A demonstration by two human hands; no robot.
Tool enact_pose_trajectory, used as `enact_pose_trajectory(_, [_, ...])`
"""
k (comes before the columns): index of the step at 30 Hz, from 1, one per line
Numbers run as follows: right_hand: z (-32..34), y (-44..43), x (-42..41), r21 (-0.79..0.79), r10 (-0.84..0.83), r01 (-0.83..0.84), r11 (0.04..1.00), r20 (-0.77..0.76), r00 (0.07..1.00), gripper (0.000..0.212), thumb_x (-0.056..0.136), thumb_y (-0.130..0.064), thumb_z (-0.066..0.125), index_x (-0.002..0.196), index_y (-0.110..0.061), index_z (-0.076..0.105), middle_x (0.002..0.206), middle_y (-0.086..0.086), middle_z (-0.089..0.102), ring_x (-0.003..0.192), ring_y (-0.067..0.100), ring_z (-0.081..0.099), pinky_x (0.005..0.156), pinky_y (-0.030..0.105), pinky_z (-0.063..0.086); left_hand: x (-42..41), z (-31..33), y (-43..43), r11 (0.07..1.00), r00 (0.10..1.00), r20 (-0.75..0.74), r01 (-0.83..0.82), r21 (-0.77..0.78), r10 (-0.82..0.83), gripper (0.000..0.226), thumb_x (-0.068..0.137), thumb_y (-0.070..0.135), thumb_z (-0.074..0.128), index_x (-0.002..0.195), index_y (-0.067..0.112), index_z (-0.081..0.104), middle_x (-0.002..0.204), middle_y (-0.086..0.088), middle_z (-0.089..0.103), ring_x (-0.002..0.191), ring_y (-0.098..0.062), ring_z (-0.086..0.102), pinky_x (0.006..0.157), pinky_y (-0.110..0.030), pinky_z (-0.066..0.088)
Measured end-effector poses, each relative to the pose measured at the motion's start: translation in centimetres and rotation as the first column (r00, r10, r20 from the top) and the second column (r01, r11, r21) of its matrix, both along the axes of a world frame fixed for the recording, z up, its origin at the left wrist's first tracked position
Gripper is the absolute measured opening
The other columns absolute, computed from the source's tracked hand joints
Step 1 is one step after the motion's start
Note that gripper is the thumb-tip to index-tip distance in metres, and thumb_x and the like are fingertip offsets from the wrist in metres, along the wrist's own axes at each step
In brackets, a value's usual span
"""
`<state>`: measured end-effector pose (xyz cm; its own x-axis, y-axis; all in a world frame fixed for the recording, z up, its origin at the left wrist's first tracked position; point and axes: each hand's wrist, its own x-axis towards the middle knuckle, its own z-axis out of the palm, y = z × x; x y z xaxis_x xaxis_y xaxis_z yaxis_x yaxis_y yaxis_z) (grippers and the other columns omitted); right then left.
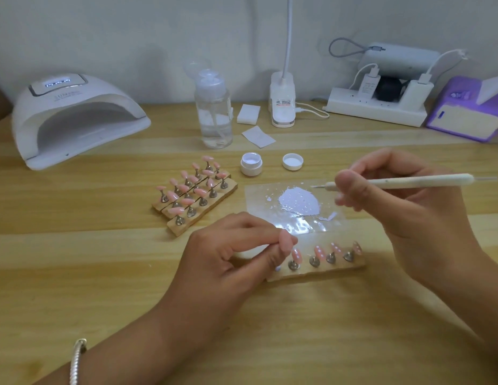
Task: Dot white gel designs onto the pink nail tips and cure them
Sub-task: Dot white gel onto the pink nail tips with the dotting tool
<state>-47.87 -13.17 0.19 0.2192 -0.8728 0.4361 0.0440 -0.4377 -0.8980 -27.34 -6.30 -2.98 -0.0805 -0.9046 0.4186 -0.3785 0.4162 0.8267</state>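
A person's two bare hands work over a wooden worktop [103, 259], seen from above.

The right hand [395, 195] pinches a slim white dotting tool [395, 181] between thumb and fingers. Its fine point aims left, just at the edge of a white gel puddle [298, 201] spread on a clear film [259, 201]. This looks like a reload of gel.

The left hand [236, 245] has its grip pinched on a pink tip [285, 240] at the left end of the near holder [320, 270], a wooden strip with metal stands. Whether that tip sits on its stand or is lifted off cannot be told. No dots show on it.

The other four tips [320, 251] on this strip stand upright and already carry white dots.

Behind, well apart from the hands, three more holders [195, 190] lie side by side, full of plain pink tips with no dots. Beside them stand the open gel jar [251, 163] and its lid [293, 161].

The cure lamp [75, 118] sits at the far left with its display lit and nothing in its opening.

Judged from this, the task is early: one strip is nearly dotted, with one tip left; three strips are untouched, and nothing shows whether any strip has been cured.
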Motion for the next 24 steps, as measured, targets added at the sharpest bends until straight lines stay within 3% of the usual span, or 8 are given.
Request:
enact_pose_trajectory(5, [0.6, 2.0, 1.4, -0.01, 0.098, -0.098, 0.995, 0.039, 0.994, 0.017, 0.078, -0.04, 0.076, 0.078, -0.023, 0.073, 0.064, 0.002, 0.071, 0.057, 0.019, 0.068, 0.053, 0.024, 0.05, -0.1, 0.0, 0.0, 1.0, 1.0, 0.024, -0.006, -0.028, 0.007, 0.01, 0.089, 0.026, 0.07, 0.09, 0.023, 0.079, 0.088, 0.011, 0.073, 0.086, -0.01, 0.07, 0.073, -0.013, 0.049])
enact_pose_trajectory(9, [0.5, 2.8, 1.9, -0.007, 0.143, -0.143, 0.99, 0.006, 0.99, 0.013, 0.078, -0.029, 0.077, 0.071, -0.022, 0.068, 0.061, 0.003, 0.069, 0.047, 0.016, 0.06, 0.047, 0.018, 0.045, -0.3, -0.1, 0.0, 0.999, 1.0, 0.022, 0.005, -0.037, -0.005, 0.017, 0.09, 0.03, 0.067, 0.089, 0.019, 0.081, 0.089, 0.012, 0.074, 0.089, -0.012, 0.071, 0.078, -0.034, 0.054])
enact_pose_trajectory(11, [0.4, 3.0, 2.1, 0.017, 0.14, -0.141, 0.99, 0.031, 0.99, 0.019, 0.078, -0.029, 0.077, 0.067, -0.021, 0.063, 0.056, 0.0, 0.063, 0.044, 0.014, 0.057, 0.046, 0.016, 0.044, -0.4, -0.1, 0.0, 0.999, 1.0, 0.017, 0.004, -0.045, -0.003, 0.018, 0.09, 0.03, 0.067, 0.088, 0.018, 0.081, 0.089, 0.013, 0.074, 0.088, -0.012, 0.07, 0.077, -0.036, 0.054])
enact_pose_trajectory(16, [0.5, 3.4, 2.5, 0.056, 0.137, -0.141, 0.988, 0.065, 0.988, 0.032, 0.088, -0.047, 0.063, 0.075, -0.018, 0.071, 0.059, 0.002, 0.067, 0.049, 0.027, 0.063, 0.045, 0.031, 0.049, -0.4, -0.1, -0.1, 0.999, 1.0, 0.011, 0.008, -0.052, -0.008, 0.015, 0.089, 0.027, 0.068, 0.092, 0.019, 0.081, 0.088, 0.012, 0.073, 0.086, -0.01, 0.07, 0.078, -0.039, 0.053])
enact_pose_trajectory(20, [0.2, 3.5, 2.7, 0.06, 0.141, -0.145, 0.988, 0.061, 0.988, 0.026, 0.088, -0.032, 0.067, 0.068, -0.015, 0.066, 0.053, -0.002, 0.062, 0.045, 0.022, 0.06, 0.044, 0.023, 0.045, -0.6, -0.2, 0.0, 0.999, 1.0, 0.008, 0.015, -0.049, -0.015, 0.017, 0.089, 0.027, 0.068, 0.089, 0.015, 0.081, 0.087, 0.01, 0.073, 0.084, -0.011, 0.07, 0.074, -0.048, 0.053])
enact_pose_trajectory(24, [-0.3, 3.5, 2.7, 0.088, 0.16, -0.17, 0.981, 0.113, 0.981, 0.028, 0.093, -0.022, 0.057, 0.066, -0.016, 0.062, 0.05, -0.002, 0.054, 0.042, 0.021, 0.055, 0.043, 0.025, 0.044, -0.7, -0.1, 0.0, 0.999, 1.0, 0.018, 0.017, -0.036, -0.016, 0.014, 0.09, 0.026, 0.071, 0.09, 0.015, 0.081, 0.086, 0.007, 0.074, 0.085, -0.014, 0.07, 0.077, -0.051, 0.051])
